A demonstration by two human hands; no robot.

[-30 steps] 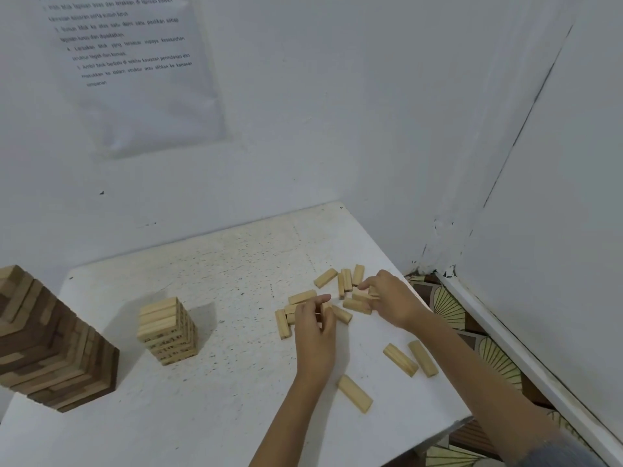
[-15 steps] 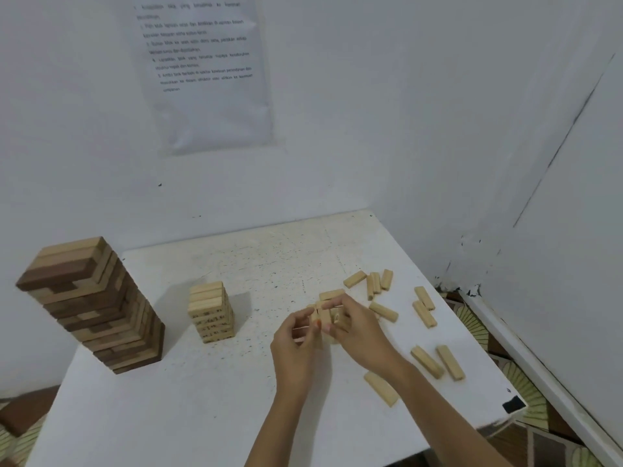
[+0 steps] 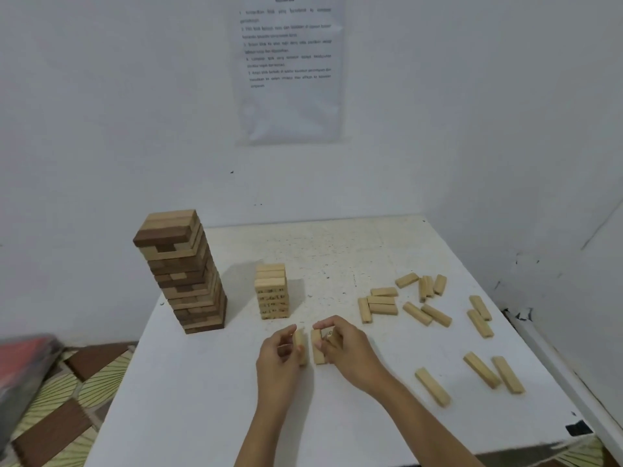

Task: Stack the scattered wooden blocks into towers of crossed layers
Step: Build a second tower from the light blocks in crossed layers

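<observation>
A small tower of pale blocks (image 3: 271,291) stands mid-table, with a taller tower of mixed dark and pale blocks (image 3: 183,273) to its left. Just in front of the small tower, my left hand (image 3: 278,357) grips one pale block (image 3: 300,345). Beside it my right hand (image 3: 344,348) holds two or more pale blocks (image 3: 317,347) together. A narrow gap separates the two handfuls. Several loose blocks (image 3: 416,299) lie scattered on the right part of the table, and more loose blocks (image 3: 485,374) lie near its front right.
The white table (image 3: 202,399) sits in a corner of white walls. A printed sheet (image 3: 290,69) hangs on the back wall. Patterned floor (image 3: 60,392) shows to the left, with a blurred dark and red object (image 3: 23,372) at the left edge.
Both hands left the scattered pile with blocks in them and came leftward, now in front of the small tower. The view swung left, bringing both towers toward centre.
</observation>
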